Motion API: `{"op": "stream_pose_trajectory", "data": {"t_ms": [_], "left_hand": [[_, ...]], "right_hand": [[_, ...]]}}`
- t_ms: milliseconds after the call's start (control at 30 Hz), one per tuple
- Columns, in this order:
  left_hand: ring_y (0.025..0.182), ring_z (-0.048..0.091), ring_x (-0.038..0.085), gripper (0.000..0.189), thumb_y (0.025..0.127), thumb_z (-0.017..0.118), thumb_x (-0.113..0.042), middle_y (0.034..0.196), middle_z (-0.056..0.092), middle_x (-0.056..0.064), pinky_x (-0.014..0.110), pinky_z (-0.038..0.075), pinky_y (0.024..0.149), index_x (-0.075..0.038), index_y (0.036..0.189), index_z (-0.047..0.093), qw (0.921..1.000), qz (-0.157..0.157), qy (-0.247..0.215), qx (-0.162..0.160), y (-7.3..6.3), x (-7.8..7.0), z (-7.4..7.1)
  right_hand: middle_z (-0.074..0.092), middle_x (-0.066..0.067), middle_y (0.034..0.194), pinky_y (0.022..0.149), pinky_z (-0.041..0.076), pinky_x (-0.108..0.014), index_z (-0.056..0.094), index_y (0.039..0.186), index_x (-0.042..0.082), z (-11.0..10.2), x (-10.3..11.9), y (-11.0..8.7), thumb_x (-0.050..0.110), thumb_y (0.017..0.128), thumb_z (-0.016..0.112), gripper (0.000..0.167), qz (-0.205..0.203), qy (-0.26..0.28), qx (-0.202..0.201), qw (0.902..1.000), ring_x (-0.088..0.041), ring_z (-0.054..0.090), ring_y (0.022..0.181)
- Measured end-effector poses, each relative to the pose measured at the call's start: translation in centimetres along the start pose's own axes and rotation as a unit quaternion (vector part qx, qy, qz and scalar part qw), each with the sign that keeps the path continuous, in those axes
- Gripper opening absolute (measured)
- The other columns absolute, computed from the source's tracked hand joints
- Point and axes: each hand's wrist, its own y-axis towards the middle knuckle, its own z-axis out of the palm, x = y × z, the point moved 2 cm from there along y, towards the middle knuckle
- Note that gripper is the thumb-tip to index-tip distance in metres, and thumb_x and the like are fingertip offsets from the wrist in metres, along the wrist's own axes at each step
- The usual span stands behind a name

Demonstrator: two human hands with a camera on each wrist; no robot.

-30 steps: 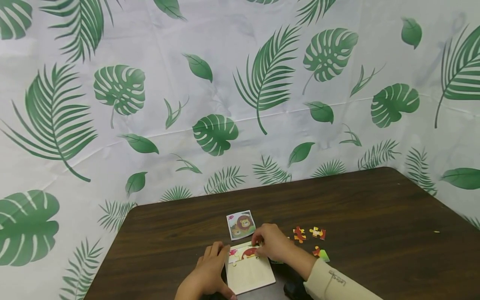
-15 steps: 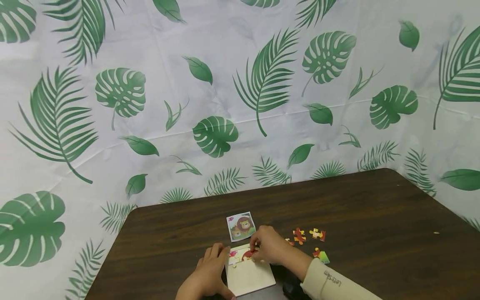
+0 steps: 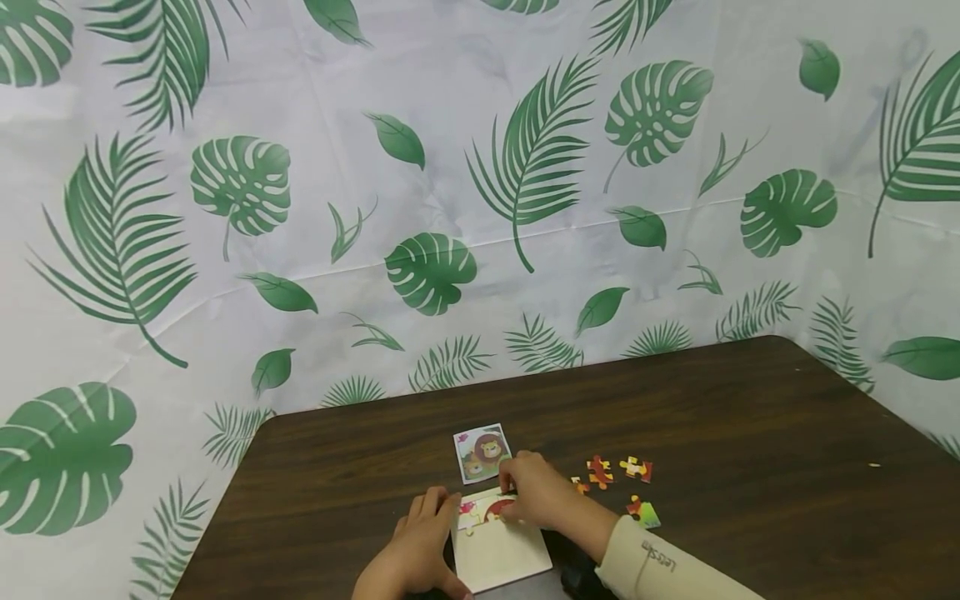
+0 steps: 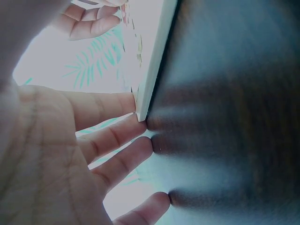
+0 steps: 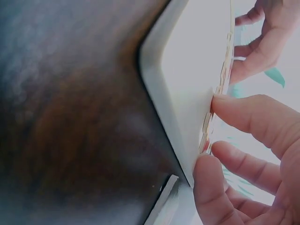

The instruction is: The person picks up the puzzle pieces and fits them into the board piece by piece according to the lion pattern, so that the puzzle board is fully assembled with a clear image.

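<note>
The left hand (image 3: 416,546) lies on the dark table (image 3: 750,417), its straight fingers (image 4: 117,136) pressed against the left edge of the puzzle tray (image 3: 501,550) to steady it. The tray sits at the table's near edge, below the lion reference card (image 3: 482,452). Only its top strip carries joined pieces (image 3: 483,508); the pale board below is bare, so the puzzle looks barely begun, by my judgement. The right hand (image 3: 536,496) bends its fingertips (image 5: 243,117) down onto a red piece (image 3: 501,507) in that top row, pressing it in place. Farther right, about 4 loose pieces (image 3: 618,479) lie apart on the table, waiting to be fitted.
</note>
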Motion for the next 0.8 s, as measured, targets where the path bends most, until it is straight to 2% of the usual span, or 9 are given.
{"op": "stream_pose_trajectory", "data": {"t_ms": [167,367,567,800], "left_hand": [[0.117,0.030,0.039,0.107,0.050,0.089,-0.038,0.128,0.032,0.015,0.060,0.031,0.086,0.001,0.136,0.039,1.0000,0.006,0.005,-0.004,-0.1,-0.1,0.0],[0.116,0.031,0.039,0.106,0.052,0.088,-0.039,0.126,0.033,0.014,0.062,0.031,0.084,0.000,0.137,0.038,1.0000,0.006,0.001,0.004,-0.1,0.1,0.1],[0.115,0.031,0.038,0.106,0.052,0.088,-0.039,0.125,0.033,0.013,0.062,0.031,0.084,0.000,0.137,0.039,1.0000,0.005,0.002,0.001,0.0,0.1,0.1],[0.115,0.031,0.038,0.106,0.050,0.089,-0.039,0.125,0.033,0.013,0.060,0.032,0.084,-0.001,0.136,0.040,0.9998,0.011,0.012,-0.008,0.0,0.1,0.2]], "right_hand": [[0.043,0.003,0.069,0.050,0.035,-0.025,0.055,0.070,0.015,0.1,-0.1,0.0,0.017,0.065,0.082,0.027,0.000,-0.007,-0.003,1.0000,-0.010,0.040,0.060],[0.045,0.003,0.068,0.050,0.036,-0.024,0.057,0.071,0.013,-0.1,-0.4,-0.2,0.022,0.072,0.078,0.023,-0.025,0.015,-0.003,0.9996,-0.008,0.041,0.059],[0.049,0.002,0.070,0.054,0.039,-0.027,0.059,0.073,0.013,-1.3,-0.9,-0.2,0.015,0.078,0.072,0.014,-0.032,0.066,-0.001,0.9973,-0.010,0.044,0.063],[0.050,0.004,0.073,0.056,0.040,-0.029,0.059,0.075,0.013,-2.8,-1.8,-0.5,0.015,0.081,0.070,0.013,-0.026,0.068,-0.013,0.9973,-0.012,0.047,0.065]]}}
